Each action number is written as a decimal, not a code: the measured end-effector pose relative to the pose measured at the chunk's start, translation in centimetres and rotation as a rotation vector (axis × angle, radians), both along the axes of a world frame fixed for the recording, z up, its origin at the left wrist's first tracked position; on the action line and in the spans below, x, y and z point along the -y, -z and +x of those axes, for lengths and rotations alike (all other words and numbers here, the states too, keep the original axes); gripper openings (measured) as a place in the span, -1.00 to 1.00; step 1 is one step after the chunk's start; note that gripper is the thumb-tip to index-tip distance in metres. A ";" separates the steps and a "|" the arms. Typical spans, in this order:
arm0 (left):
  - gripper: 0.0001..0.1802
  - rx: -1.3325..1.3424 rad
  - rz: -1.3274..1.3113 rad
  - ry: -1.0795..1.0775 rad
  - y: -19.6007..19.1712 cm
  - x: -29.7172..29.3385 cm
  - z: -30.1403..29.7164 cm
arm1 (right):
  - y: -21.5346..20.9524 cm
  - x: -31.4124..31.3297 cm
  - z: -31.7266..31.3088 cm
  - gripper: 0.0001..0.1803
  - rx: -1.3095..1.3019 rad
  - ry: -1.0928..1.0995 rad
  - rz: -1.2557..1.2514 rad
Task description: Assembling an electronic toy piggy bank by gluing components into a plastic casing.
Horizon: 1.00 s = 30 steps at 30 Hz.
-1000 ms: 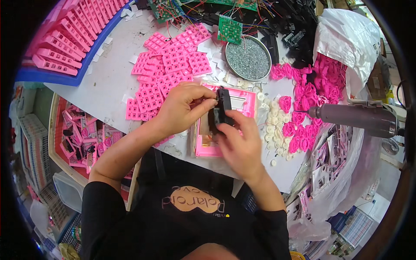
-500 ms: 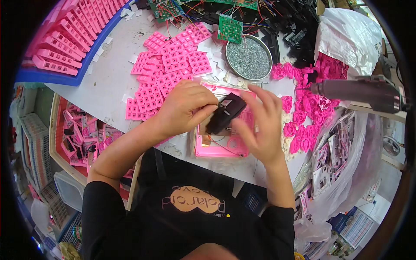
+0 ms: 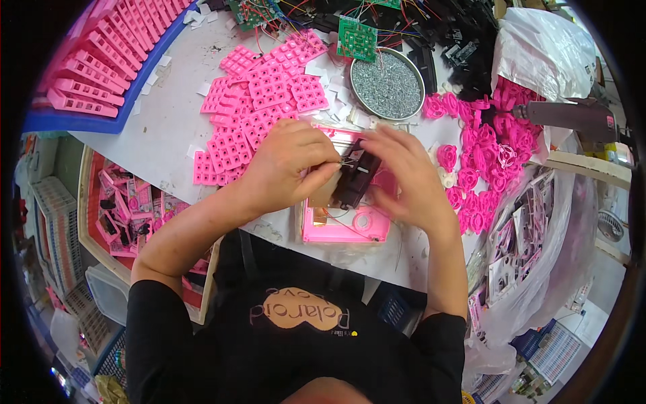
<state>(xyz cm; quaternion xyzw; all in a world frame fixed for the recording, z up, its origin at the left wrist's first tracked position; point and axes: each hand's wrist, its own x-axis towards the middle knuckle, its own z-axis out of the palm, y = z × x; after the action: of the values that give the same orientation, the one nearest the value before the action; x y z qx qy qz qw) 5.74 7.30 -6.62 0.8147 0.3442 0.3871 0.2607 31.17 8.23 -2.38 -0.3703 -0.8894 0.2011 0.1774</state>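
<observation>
In the middle of the table lies a pink plastic case (image 3: 336, 232), its open inside facing up. Over it sits a black plastic part (image 3: 356, 178), slightly tilted. My left hand (image 3: 296, 158) is closed in a pinch at the part's upper left edge; thin, light-coloured bits show at its fingertips, too small to name. Loosely curved round the right side of the black part is my right hand (image 3: 407, 175), fingers at its upper end and thumb lower down. A thin wire and a round pink ring show inside the case.
Pink keypads (image 3: 269, 87) are heaped behind my left hand. A round tin of small metal screws (image 3: 387, 84) stands behind the case, beside a green circuit board (image 3: 356, 39) with wires. Pink ring-shaped parts (image 3: 478, 175) lie at right, near an electric screwdriver (image 3: 572, 120). A blue tray (image 3: 124, 121) holds pink housings.
The black part has turned more upright and moved slightly right. My right hand has come closer round it. My left hand keeps its pinch. The electric screwdriver has swung away to the upper right.
</observation>
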 end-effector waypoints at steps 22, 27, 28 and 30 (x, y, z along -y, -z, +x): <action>-0.78 -0.462 -0.046 0.353 -2.5 -2.1 -1.4 | -0.4 0.3 -1.7 -0.44 0.002 -0.120 -0.046; -0.80 -0.392 -0.149 0.271 -2.7 -1.5 -1.2 | -0.5 0.4 -2.1 -0.49 0.005 -0.111 -0.004; -0.80 -0.375 -0.260 0.235 -2.9 -1.5 -1.1 | -0.5 0.5 -2.2 -0.50 0.006 -0.103 0.008; -0.79 -0.316 -0.406 0.175 -3.0 -1.7 -0.7 | -0.7 0.8 -2.4 -0.53 0.036 -0.082 0.054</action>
<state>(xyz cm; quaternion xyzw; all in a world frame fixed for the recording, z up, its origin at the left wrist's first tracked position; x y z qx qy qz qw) 5.07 8.98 -3.61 0.8225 0.3796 0.1544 0.3944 28.74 7.48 -1.65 -0.3320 -0.9120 0.1774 0.1628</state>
